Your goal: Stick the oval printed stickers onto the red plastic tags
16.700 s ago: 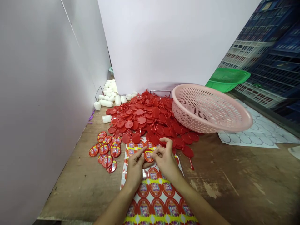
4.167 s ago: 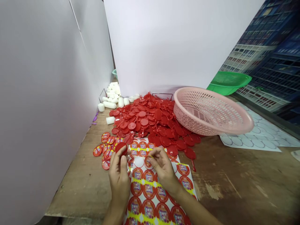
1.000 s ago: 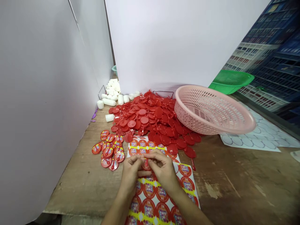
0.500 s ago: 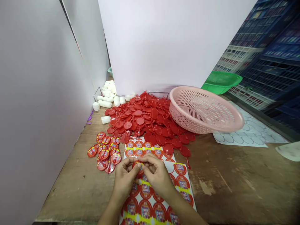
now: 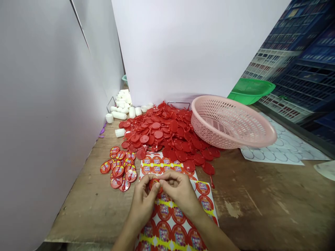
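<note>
Both hands meet over the sheets of round stickers (image 5: 163,232). A red plastic disc (image 5: 154,182) with a round printed label is pinched by my left hand (image 5: 144,195) between thumb and bent fingers. My right hand (image 5: 180,191) has its thumb and forefinger pressed together at the disc's right edge; whether it grips the label or the disc is hidden. To the left lies a small group of labelled red discs (image 5: 118,170) with short handles. Plain red discs (image 5: 158,134) with the same handles form a large heap beyond the sheets.
A pink perforated basket (image 5: 232,141) tilts against the heap's right side. White plastic caps or tubes (image 5: 119,115) lie at the back left. Used sticker backing sheets (image 5: 272,157) lie right. White panels (image 5: 183,52) enclose the back and left; a green basin (image 5: 251,91) and crates stand beyond.
My right thumb has slid from the disc's middle to its right edge. My left hand has turned a little, still holding the disc. The whole view has shifted slightly.
</note>
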`<state>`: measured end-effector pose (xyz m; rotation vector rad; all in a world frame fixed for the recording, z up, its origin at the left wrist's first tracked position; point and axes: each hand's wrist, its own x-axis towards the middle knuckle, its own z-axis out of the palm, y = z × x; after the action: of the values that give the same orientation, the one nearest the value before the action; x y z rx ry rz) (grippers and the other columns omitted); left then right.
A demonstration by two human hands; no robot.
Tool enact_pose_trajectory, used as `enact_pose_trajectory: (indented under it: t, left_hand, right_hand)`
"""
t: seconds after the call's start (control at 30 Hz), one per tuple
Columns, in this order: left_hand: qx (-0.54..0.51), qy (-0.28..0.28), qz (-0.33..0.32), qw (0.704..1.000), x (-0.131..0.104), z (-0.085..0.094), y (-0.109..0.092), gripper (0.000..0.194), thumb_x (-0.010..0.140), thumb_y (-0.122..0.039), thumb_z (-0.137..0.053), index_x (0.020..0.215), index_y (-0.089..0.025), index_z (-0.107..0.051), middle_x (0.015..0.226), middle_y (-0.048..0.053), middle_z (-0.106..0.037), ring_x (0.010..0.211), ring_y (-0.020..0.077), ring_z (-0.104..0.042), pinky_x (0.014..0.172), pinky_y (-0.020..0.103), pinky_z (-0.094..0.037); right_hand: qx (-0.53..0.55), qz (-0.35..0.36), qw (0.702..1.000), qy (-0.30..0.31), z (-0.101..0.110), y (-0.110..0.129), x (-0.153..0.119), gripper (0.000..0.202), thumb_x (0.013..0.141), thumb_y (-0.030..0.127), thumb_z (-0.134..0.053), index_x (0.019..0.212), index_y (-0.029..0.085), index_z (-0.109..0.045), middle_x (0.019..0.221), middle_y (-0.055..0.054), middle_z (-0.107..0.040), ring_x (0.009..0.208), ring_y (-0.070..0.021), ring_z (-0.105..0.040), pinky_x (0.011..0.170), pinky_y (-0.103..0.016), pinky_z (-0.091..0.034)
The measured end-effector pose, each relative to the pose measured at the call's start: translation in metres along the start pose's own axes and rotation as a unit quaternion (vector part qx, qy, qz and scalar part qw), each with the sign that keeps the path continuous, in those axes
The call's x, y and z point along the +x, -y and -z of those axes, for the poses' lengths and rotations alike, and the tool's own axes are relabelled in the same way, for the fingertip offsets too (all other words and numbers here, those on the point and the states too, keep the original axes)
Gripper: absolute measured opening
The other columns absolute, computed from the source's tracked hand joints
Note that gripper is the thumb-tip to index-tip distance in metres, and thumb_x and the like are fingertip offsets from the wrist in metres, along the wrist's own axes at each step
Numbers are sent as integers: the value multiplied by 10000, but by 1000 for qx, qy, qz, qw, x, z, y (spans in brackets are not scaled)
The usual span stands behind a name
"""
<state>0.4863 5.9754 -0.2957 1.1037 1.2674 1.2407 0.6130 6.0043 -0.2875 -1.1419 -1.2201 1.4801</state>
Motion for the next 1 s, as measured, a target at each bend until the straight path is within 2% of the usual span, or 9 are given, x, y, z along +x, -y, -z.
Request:
enact_pose_trajectory:
  t: [0.17, 0.3, 0.43, 0.53, 0.6, 0.67, 0.73, 0.87, 1.0]
  left_hand:
    - [21, -25, 3, 999, -2, -1, -2, 246, 778, -405, -667, 797, -161, -651, 750, 34, -629, 727, 179, -562, 669, 258, -460]
    - [84, -96, 13, 992, 12, 29, 4, 312, 800, -437, -633, 957, -170, -670, 849, 53, -669, 778, 203, -596, 708, 282, -476]
    - [321, -214, -55, 921, 30, 71, 5, 366, 858, -385, -547, 1145, -183, -652, 1125, 122, -643, 1088, 295, -544, 979, 460, -407]
    - [453, -242, -130, 848, 30, 67, 0, 399, 891, -326, -504, 1259, -192, -582, 1334, 154, -514, 1271, 337, -407, 1083, 578, -261]
    - [460, -179, -182, 850, 22, 45, 0, 449, 899, -304, -507, 1340, -220, -495, 1408, 141, -446, 1320, 323, -371, 1101, 570, -258]
    - [429, -29, -206, 879, 11, 20, 6, 496, 905, -263, -504, 1393, -267, -413, 1436, 105, -428, 1339, 279, -377, 1102, 505, -319]
    - [406, 71, -205, 888, 4, 2, 17, 496, 905, -196, -485, 1386, -292, -414, 1451, 88, -417, 1346, 256, -380, 1095, 474, -354]
    - [368, 109, -199, 902, 5, -3, 35, 434, 883, -114, -461, 1283, -269, -528, 1369, 112, -502, 1288, 264, -441, 1067, 502, -387]
    - [280, 109, -160, 940, 4, -5, 21, 328, 863, -165, -526, 1156, -267, -633, 1328, 106, -544, 1260, 278, -470, 1058, 500, -389]
  right_hand:
    - [-67, 69, 995, -9, -8, 3, -1, 112, 757, 263, -595, 727, 179, -664, 757, -32, -612, 711, -162, -589, 641, -275, -476]
    - [-171, 71, 983, 20, 21, 0, 1, 180, 840, 311, -550, 871, 208, -695, 906, -59, -666, 847, -203, -609, 745, -325, -473]
    - [-472, 84, 877, -47, 72, -13, -6, 152, 755, 189, -610, 889, 219, -676, 936, -79, -659, 937, -280, -552, 817, -415, -392]
    - [-568, 70, 819, -47, 85, -21, -10, 164, 715, 83, -573, 813, 205, -623, 893, -74, -636, 900, -273, -540, 772, -396, -355]
    - [-553, 81, 829, -23, 81, -21, -7, 168, 752, 55, -516, 786, 202, -589, 872, -61, -635, 883, -244, -548, 760, -376, -346]
    - [-528, 108, 842, -28, 80, -19, -1, 166, 821, 89, -478, 826, 208, -592, 890, -54, -649, 894, -229, -558, 767, -374, -347]
    - [-541, 124, 824, -114, 91, -19, 6, 132, 869, 180, -482, 888, 211, -609, 933, -79, -658, 916, -252, -560, 767, -396, -350]
    - [-596, 68, 748, -284, 143, -27, 15, 142, 801, 306, -590, 853, 179, -628, 951, -176, -646, 911, -332, -554, 713, -430, -378]
    - [-464, 5, 858, -220, 155, -18, 6, 68, 706, 257, -625, 678, 203, -594, 741, -88, -666, 690, -254, -594, 640, -367, -423]
